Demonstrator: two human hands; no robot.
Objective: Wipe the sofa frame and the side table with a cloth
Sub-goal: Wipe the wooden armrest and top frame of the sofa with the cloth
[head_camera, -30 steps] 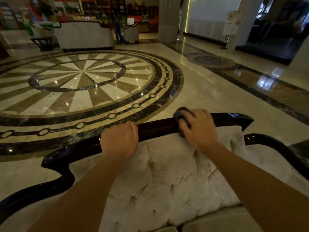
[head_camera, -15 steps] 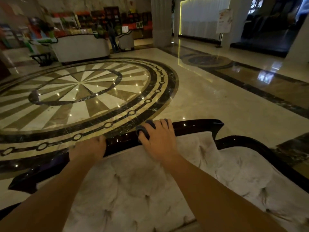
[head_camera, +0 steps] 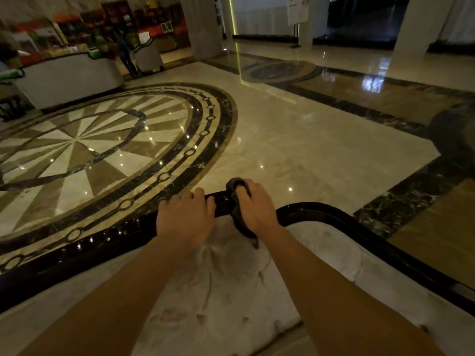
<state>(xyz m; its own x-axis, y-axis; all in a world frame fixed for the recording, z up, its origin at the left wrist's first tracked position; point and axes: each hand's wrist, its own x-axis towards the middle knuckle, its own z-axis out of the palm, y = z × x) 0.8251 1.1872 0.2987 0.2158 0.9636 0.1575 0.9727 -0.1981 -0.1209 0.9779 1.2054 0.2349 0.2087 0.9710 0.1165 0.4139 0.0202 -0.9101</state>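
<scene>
The sofa's dark glossy wooden frame runs along the top of its white tufted backrest. My right hand presses a dark grey cloth onto the raised right end of the top rail; part of the cloth hangs down onto the upholstery. My left hand rests on the rail just left of it, fingers curled over the edge, holding nothing else. No side table shows.
Polished marble floor with a round dark-and-beige medallion lies beyond the sofa. Another white sofa and a person stand far left near shop shelves. A column and a sign stand are at the back.
My right hand slid the cloth left along the rail, then back toward its right end. My left hand followed and now sits close beside the right. The view swung right.
</scene>
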